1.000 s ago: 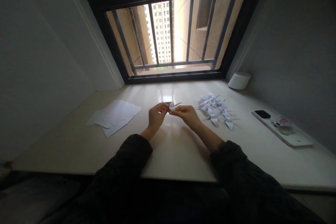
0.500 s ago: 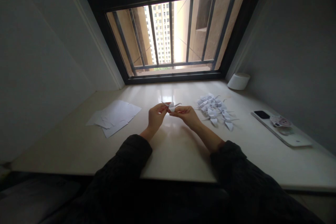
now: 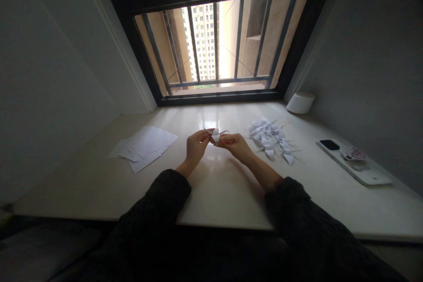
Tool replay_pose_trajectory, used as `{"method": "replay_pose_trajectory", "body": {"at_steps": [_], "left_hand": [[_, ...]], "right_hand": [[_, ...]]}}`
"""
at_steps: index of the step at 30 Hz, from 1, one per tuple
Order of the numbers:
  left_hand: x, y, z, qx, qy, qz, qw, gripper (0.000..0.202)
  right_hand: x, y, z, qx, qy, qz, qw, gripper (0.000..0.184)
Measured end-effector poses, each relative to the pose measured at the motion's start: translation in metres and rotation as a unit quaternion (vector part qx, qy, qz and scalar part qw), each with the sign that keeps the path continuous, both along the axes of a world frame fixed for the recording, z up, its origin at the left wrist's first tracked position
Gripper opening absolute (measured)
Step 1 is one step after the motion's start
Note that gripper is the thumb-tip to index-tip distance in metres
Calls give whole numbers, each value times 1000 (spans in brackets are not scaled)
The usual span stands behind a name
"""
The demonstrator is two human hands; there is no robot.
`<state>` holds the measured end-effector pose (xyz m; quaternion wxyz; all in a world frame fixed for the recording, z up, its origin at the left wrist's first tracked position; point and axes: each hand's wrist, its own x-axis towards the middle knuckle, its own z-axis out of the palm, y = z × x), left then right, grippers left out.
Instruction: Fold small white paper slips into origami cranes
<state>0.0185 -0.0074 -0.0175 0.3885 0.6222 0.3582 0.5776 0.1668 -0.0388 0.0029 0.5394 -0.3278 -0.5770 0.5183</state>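
Observation:
A small white paper crane (image 3: 215, 135) is held between my two hands above the middle of the sill, its thin neck and tail pointing out to the sides. My left hand (image 3: 197, 144) pinches it from the left with closed fingers. From the right, the thumb and fingers of my right hand (image 3: 233, 143) close on its lower edge. Several finished paper cranes (image 3: 266, 134) lie in a pile to the right of my right hand. Left of my left hand rests a loose stack of white paper sheets (image 3: 152, 143).
A phone (image 3: 370, 174) with a round grip on its back lies at the right, near the wall. Behind it a white cup-like object (image 3: 300, 102) stands in the corner. The pale sill (image 3: 228, 202) ends at a barred window (image 3: 216, 97).
My fingers have shifted very slightly on the paper crane, and its white body now shows a bit differently between them. Everything else lies as before.

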Motion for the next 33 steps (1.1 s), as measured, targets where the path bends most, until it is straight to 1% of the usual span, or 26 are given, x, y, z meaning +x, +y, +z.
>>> {"method": "replay_pose_trajectory", "body": {"at_steps": [2,4,8,10,12,14,15,18,21,27,33], "left_hand": [[-1,1,0,-3,-2,5,1000,25],[-2,1,0,-3,-6,11,1000,26],[-3,2,1,0,1,19,1000,25],[-3,1,1,2,15,18,1000,24],[-3,0,2,5,31,18,999,23],[-2,-1,2,11,44,19,999,22],[-2,-2,2,15,49,20,998,22],[-2,-2,1,26,55,20,998,22],[-2,-2,1,29,51,13,998,22],[-2,-4,4,29,58,8,998,18],[-2,-3,2,28,58,-2,998,18]], "right_hand": [[1,0,-1,-9,-5,3,1000,25],[4,0,0,-10,-32,5,999,27],[21,0,11,23,-159,-18,987,28],[32,0,17,37,-189,-67,979,28],[42,3,20,51,-193,-142,970,28],[49,6,20,87,-217,-215,948,29],[51,7,18,107,-234,-224,940,29],[52,12,12,143,-270,-218,927,26],[52,13,8,156,-292,-220,918,23],[51,13,8,181,-328,-214,902,14],[52,14,9,202,-356,-202,890,10]]}}
